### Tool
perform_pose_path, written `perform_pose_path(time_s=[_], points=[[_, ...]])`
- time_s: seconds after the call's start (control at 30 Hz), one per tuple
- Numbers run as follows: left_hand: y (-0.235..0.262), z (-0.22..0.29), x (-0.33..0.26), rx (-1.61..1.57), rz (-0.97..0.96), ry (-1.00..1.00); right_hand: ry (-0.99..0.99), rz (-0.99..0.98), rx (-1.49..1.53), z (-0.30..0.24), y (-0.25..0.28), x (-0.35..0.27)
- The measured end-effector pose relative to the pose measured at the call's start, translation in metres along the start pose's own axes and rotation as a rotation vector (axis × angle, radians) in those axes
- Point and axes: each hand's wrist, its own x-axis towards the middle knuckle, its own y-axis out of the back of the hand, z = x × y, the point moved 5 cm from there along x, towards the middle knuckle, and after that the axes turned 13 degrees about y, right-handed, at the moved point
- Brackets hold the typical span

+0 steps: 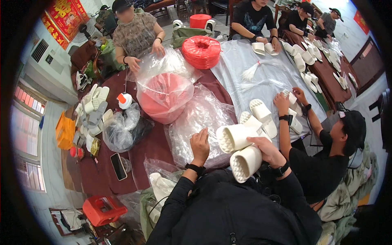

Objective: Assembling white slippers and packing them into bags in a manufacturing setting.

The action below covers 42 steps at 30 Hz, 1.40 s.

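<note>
Looks like a pair-handling step, perhaps ahead of bagging, at a maroon-covered counter (143,149) bearing a heap of clear plastic (200,122). Has a pair of cream slippers (248,161) raised just right of the heap's near edge, gripped together by the right hand (267,152). Leaves the left hand (200,147) empty, fingers loosely curled, at the heap's near edge; cannot tell whether touching it. Probably calls next for steadying the slippers with the left hand or drawing out some plastic. Shows also a grey sheet (228,67) spread right of the heap, a red wrapped bundle (165,98) and a red twine roll (201,53) beyond it, and a phone (119,166) to its left. Could be hampered by loose slippers (261,114) and a co-worker's hand (281,103), both right of the heap.
</note>
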Motion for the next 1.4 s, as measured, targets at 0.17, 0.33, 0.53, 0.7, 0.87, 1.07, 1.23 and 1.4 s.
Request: perform_pose_path(time_s=[0.17, 0.33, 0.53, 0.7, 0.87, 1.07, 1.23, 1.4], points=[[0.000, -0.002, 0.002, -0.054, -0.005, 0.046, -0.114, -0.038, -0.019, 0.050, 0.005, 0.027], [0.013, -0.005, -0.003, -0.049, 0.048, 0.049, -0.126, 0.096, 0.300, 0.063, 0.004, 0.049], [0.014, -0.010, -0.008, -0.104, 0.020, 0.081, -0.025, 0.219, 0.471, 0.078, -0.008, 0.068], [0.011, -0.014, -0.010, -0.187, 0.023, 0.156, -0.039, 0.333, 0.616, 0.084, -0.021, 0.063], [-0.004, -0.003, -0.018, 0.197, -0.103, 0.002, -0.072, 0.086, 0.772, 0.099, -0.041, 0.081], [-0.002, -0.009, -0.012, 0.000, -0.124, 0.035, -0.061, -0.086, 0.867, 0.103, -0.063, 0.105], [0.001, 0.011, -0.018, 0.048, -0.169, -0.107, -0.011, -0.106, 0.917, 0.117, -0.059, 0.133], [0.018, 0.060, -0.018, -0.106, -0.143, -0.233, -0.052, -0.205, 0.861, 0.108, -0.055, 0.137]])
